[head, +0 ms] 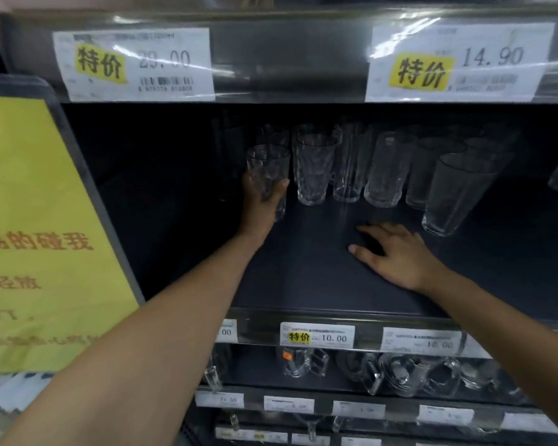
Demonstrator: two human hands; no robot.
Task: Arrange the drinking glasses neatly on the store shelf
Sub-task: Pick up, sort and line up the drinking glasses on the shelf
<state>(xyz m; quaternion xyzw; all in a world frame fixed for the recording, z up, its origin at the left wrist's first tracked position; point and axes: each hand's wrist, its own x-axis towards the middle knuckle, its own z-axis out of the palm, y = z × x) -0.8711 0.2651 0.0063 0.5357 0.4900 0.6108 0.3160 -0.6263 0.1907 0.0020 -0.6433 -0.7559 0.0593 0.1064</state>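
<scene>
Left hand [260,206] wraps a dimpled glass [266,165] at the far row's left end, right hand [397,252] lies spread flat on the shelf [303,281]; a careless swing right could knock the neighbouring glass [314,170].

The person shows as two uncovered forearms and two uncovered hands. The left forearm [174,317] is bare from the wrist down to the bottom edge of the view, broad there through the wide lens and narrowing toward the left hand [260,204]. The right forearm [496,320] is likewise bare to the right edge. The right hand [397,255] shows a short, pale thumbnail.
</scene>
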